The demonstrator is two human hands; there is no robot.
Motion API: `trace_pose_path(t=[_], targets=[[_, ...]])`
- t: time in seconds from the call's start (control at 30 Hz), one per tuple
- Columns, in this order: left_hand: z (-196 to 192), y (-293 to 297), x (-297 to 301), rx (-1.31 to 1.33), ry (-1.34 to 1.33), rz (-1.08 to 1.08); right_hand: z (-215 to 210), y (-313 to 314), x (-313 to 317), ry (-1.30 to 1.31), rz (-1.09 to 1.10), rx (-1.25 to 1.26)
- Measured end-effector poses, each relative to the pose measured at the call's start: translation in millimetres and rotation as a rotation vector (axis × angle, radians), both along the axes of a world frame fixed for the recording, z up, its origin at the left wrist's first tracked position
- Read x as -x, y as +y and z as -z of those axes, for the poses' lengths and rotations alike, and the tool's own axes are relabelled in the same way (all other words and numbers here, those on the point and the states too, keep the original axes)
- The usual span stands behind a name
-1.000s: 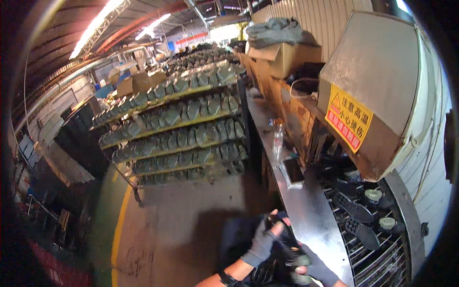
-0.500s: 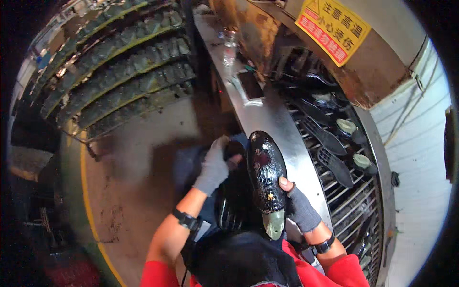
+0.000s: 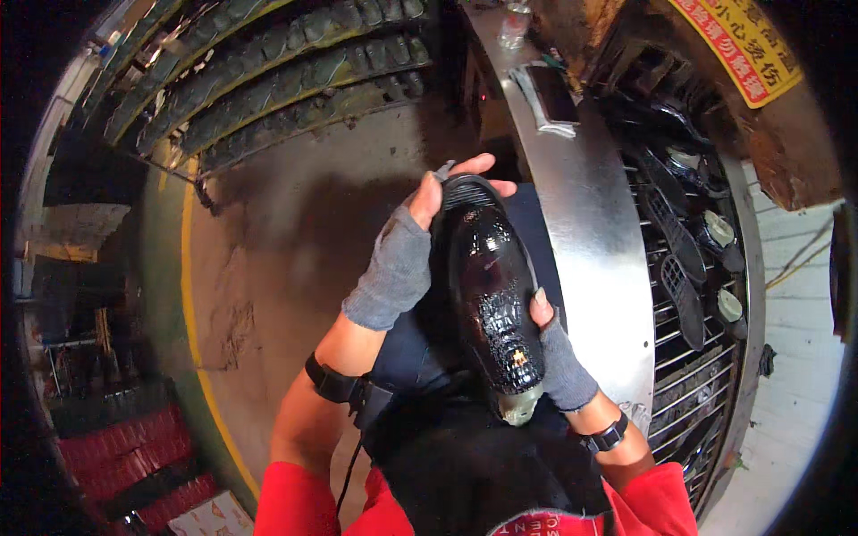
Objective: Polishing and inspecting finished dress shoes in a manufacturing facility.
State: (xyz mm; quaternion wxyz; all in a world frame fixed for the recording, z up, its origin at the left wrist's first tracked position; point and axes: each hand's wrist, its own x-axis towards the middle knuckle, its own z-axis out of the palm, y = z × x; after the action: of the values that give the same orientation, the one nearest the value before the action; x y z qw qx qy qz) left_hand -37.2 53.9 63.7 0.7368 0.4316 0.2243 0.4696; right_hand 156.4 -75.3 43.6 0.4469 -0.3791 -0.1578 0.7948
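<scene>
Toward one o'clock on the steel tabletop (image 3: 597, 241): clear bottle (image 3: 514, 29), dark flat slab (image 3: 559, 93). Yellow-and-red sign (image 3: 751, 49) at two o'clock; yellow floor line (image 3: 189, 268) at nine.

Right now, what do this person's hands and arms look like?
The left hand and right hand wear grey fingerless gloves. Black wristbands sit behind them, and a thin dark cable hangs near the left one. Red sleeves end around the elbows.
</scene>
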Motion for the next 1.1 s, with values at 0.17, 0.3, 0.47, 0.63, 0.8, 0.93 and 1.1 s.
trace_pose_path(t=[0.17, 0.3, 0.47, 0.63, 0.8, 0.93, 1.1], targets=[[0, -5, 3, -0.017, 0.034, 0.036, -5, 5, -1, 0.011, -0.073, -0.030], [-8, -12, -1, 0.002, 0.027, 0.060, -6, 3, -2, -0.019, -0.047, -0.036], [-8, -19, 2, -0.106, 0.079, 0.068, -9, -2, -2, 0.023, -0.037, 0.050], [-40, -49, 10, -0.324, 0.323, 0.022, -12, -10, -6, -0.138, -0.103, -0.140], [-57, -58, 16, -0.312, 0.393, 0.039, -17, -17, -3, -0.132, -0.104, -0.096], [-52, -72, 18, -0.306, 0.381, 0.022, -20, -15, -2, -0.211, -0.136, -0.177], [-67, -92, 31, -0.256, 0.128, -0.153, -43, 5, -16, -0.161, -0.357, -0.350]])
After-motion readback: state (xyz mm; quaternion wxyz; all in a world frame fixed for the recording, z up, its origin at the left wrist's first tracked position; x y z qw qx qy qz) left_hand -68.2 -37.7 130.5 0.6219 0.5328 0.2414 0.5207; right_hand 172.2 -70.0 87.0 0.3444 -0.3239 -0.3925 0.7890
